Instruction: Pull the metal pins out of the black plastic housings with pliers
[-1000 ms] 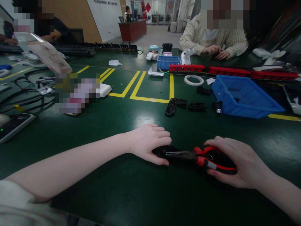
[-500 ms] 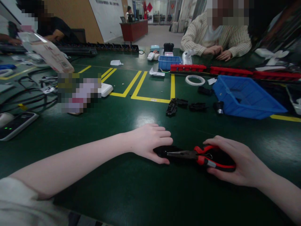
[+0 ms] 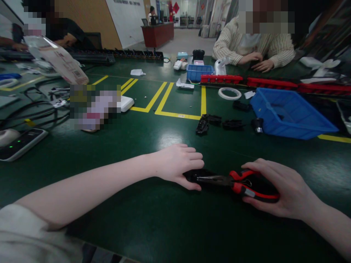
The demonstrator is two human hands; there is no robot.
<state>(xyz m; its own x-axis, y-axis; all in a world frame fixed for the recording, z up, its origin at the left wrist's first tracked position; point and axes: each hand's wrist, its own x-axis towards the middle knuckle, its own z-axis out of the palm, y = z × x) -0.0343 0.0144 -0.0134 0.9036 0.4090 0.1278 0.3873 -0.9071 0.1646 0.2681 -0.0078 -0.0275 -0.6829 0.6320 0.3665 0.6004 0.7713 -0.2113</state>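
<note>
My right hand (image 3: 282, 190) is closed around the red and black handles of a pair of needle-nose pliers (image 3: 236, 183). A small spring shows between the spread handles. The jaws point left and reach a black part (image 3: 193, 175) beside my left hand (image 3: 179, 164). My left hand lies low over the table, knuckles up, with its thumb and curled fingers closed on that black part. Much of the part is hidden under the fingers, so its kind does not show. I cannot tell whether the jaw tips grip it or only touch it.
Beyond my hands lie several black pieces (image 3: 202, 125) and a blue bin (image 3: 290, 117). A tape roll (image 3: 229, 94) and a red strip (image 3: 270, 83) are farther back. A phone (image 3: 100, 109), cables (image 3: 35, 91) and a device with green lights (image 3: 24, 144) lie left. A person in stripes (image 3: 227, 47) sits opposite.
The whole view has shifted slightly, so everything sits a little farther right. Both hands, the pliers and the black part keep nearly the same arrangement.
</note>
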